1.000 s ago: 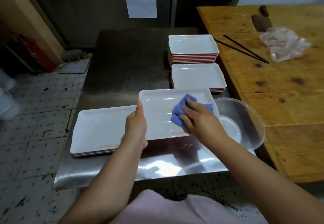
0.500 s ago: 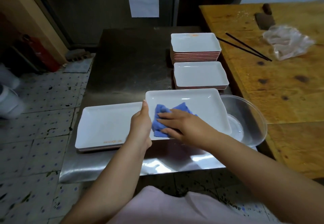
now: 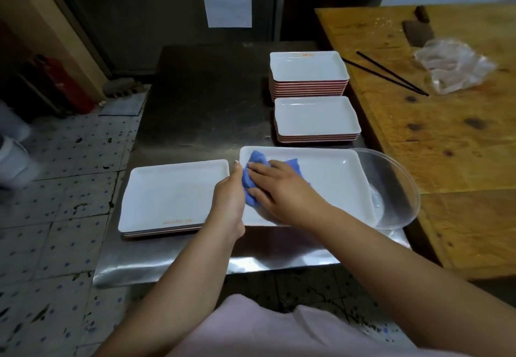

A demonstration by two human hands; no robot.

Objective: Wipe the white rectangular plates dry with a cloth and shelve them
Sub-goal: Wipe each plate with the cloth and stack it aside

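Dull stainless-steel table (image 3: 201,99) — carrying three stacks of white rectangular plates (image 3: 308,67) (image 3: 317,116) (image 3: 173,194); clear plastic bowl (image 3: 402,186) at its right edge.

Bare steel is lying open across the far left of the metal table (image 3: 201,99), giving a hand free passage there. Along the right edge, two plate stacks (image 3: 308,77) (image 3: 317,120) are standing in the way. Near the front, a low stack (image 3: 170,197) on the left and the plate being wiped (image 3: 329,178) are filling the width, with a clear bowl (image 3: 396,194) crowding the near right corner.
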